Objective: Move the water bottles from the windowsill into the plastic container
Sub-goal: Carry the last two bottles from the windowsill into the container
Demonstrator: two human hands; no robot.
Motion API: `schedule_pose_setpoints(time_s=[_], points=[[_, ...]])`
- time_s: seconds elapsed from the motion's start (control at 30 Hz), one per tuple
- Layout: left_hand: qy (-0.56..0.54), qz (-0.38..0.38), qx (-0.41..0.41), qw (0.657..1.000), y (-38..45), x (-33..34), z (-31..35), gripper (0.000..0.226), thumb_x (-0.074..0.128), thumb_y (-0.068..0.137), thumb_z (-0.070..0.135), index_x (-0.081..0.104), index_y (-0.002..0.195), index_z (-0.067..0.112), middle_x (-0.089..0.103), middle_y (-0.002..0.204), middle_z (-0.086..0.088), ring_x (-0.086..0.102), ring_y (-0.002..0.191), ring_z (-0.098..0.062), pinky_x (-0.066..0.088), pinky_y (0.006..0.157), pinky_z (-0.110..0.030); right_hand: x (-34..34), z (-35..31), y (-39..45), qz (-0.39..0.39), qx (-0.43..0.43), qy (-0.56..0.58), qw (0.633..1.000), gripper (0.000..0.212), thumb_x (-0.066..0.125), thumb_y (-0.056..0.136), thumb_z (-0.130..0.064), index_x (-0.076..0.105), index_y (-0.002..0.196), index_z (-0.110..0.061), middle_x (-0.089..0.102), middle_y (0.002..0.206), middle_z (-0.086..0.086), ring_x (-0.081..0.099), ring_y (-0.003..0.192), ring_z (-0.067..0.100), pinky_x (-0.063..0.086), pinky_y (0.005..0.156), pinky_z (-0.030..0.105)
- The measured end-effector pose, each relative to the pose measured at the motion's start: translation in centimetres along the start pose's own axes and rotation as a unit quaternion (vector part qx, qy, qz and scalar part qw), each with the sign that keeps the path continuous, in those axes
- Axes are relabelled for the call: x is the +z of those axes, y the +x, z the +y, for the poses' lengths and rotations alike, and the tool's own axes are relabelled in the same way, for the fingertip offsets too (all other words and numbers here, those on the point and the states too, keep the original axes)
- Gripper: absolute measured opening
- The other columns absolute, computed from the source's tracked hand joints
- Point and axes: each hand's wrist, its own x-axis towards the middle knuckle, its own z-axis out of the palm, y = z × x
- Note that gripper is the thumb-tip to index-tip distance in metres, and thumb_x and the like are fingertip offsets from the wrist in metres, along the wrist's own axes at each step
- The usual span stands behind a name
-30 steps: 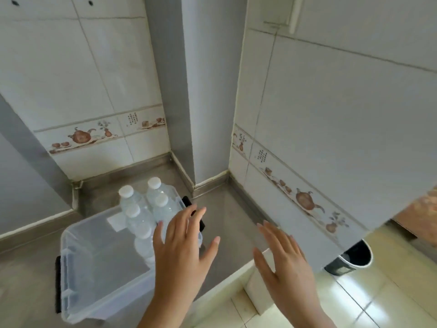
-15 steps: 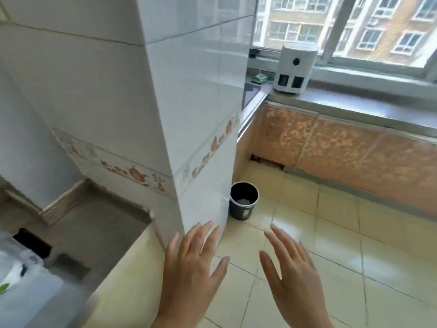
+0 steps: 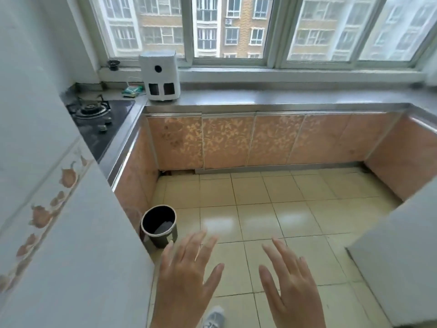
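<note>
Far left is a white tiled wall corner (image 3: 71, 233) with a strip of brownish fruit-and-pot decor tiles running across it. Just past that, a black gas stove (image 3: 99, 119) is set into the grey table (image 3: 260, 97), which wraps around under the window. Behind the stove there's a small green-and-yellow packet (image 3: 132, 91), and right beside that a white boxy appliance (image 3: 160, 76) with a round dark dot on the front and two dark openings near its base. A little dark cup-like thing (image 3: 114, 65) stands on the windowsill (image 3: 283, 73) up in the left corner.

As for the water bottles and the plastic container, neither one shows up anywhere in this view, so can't say how they look or where they are right now. The sill itself is a long pale grey ledge below the window frames, apartment blocks outside.

Below the table are orange leaf-patterned cabinet doors (image 3: 227, 140). On the yellowish floor tiles (image 3: 272, 209) a black bin (image 3: 159, 224) stands close to the wall corner.

Bottom middle: left hand (image 3: 186, 278), fingers spread and straight, holding nothing, hovering over the floor. Right hand (image 3: 290, 285) is just beside it, same deal, flat and spread, nothing in it. A grey shoe (image 3: 214, 318) peeks out between them. Far right is a white surface (image 3: 402, 256), can't tell what it belongs to.
</note>
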Motion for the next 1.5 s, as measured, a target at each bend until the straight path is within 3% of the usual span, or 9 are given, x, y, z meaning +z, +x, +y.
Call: schedule_pose_setpoints(time_s=[0.2, 0.33, 0.47, 0.63, 0.83, 1.3, 1.5], points=[[-0.038, -0.024, 0.078, 0.996, 12.5, 4.7, 0.9, 0.048, 0.047, 0.088, 0.05, 0.065, 0.126, 0.028, 0.064, 0.134, 0.005, 0.047, 0.129, -0.014, 0.028, 0.107, -0.046, 0.3, 4.7, 9.1, 0.02, 0.075, -0.051, 0.996, 0.055, 0.018, 0.098, -0.052, 0.056, 0.126, -0.024, 0.053, 0.137, -0.001, 0.041, 0.127, 0.012, 0.026, 0.108, 0.038], [-0.067, -0.034, 0.151, 0.986, 20.8, 7.4, 1.4, 0.048, 0.047, 0.089, 0.05, 0.065, 0.128, 0.028, 0.063, 0.135, 0.005, 0.046, 0.13, -0.015, 0.028, 0.109, -0.047, 0.3, 6.6, 14.6, 0.051, 0.117, -0.072, 0.989, 0.052, 0.019, 0.098, -0.051, 0.053, 0.128, -0.026, 0.052, 0.138, -0.001, 0.039, 0.128, 0.012, 0.038, 0.104, 0.048], [-0.065, -0.056, 0.205, 0.975, 27.5, 10.1, 3.1, 0.05, 0.044, 0.09, 0.05, 0.065, 0.129, 0.027, 0.062, 0.136, 0.004, 0.043, 0.132, -0.015, 0.027, 0.11, -0.047, 0.5, 9.4, 18.1, 0.073, 0.156, -0.084, 0.981, 0.051, 0.019, 0.098, -0.049, 0.052, 0.13, -0.026, 0.049, 0.141, -0.002, 0.037, 0.131, 0.011, 0.025, 0.108, 0.04], [-0.097, -0.045, 0.244, 0.964, 34.1, 14.5, 6.6, 0.047, 0.047, 0.089, 0.049, 0.066, 0.126, 0.027, 0.064, 0.135, 0.005, 0.044, 0.13, -0.014, 0.029, 0.108, -0.046, 0.5, 14.8, 22.7, 0.099, 0.194, -0.089, 0.972, 0.052, 0.02, 0.098, -0.048, 0.056, 0.127, -0.024, 0.053, 0.138, 0.0, 0.04, 0.128, 0.013, 0.025, 0.107, 0.039], [-0.095, -0.04, 0.26, 0.96, 43.4, 20.9, 12.6, 0.047, 0.048, 0.088, 0.049, 0.067, 0.126, 0.028, 0.064, 0.134, 0.005, 0.045, 0.13, -0.014, 0.029, 0.108, -0.047, -0.2, 24.7, 30.0, 0.109, 0.2, -0.077, 0.971, 0.048, 0.019, 0.098, -0.051, 0.05, 0.129, -0.03, 0.054, 0.137, -0.001, 0.047, 0.124, 0.015, 0.025, 0.107, 0.039], [-0.128, -0.051, 0.274, 0.952, 64.5, 33.4, 30.1, 0.048, 0.048, 0.087, 0.05, 0.069, 0.124, 0.028, 0.065, 0.133, 0.007, 0.046, 0.129, -0.013, 0.031, 0.107, -0.049, -6.9, 46.5, 47.9, 0.12, 0.217, -0.11, 0.962, 0.052, 0.019, 0.098, -0.049, 0.052, 0.131, -0.026, 0.049, 0.141, -0.004, 0.039, 0.131, 0.013, 0.026, 0.105, 0.041], [-0.141, -0.046, 0.306, 0.94, 73.7, 41.4, 36.5, 0.056, 0.027, 0.1, 0.056, 0.069, 0.123, 0.028, 0.065, 0.133, 0.006, 0.047, 0.128, -0.013, 0.03, 0.107, -0.049, -7.7, 55.8, 55.3, 0.133, 0.252, -0.12, 0.951, 0.05, 0.02, 0.098, -0.049, 0.049, 0.133, -0.028, 0.046, 0.143, -0.005, 0.042, 0.13, 0.014, 0.027, 0.104, 0.042]])
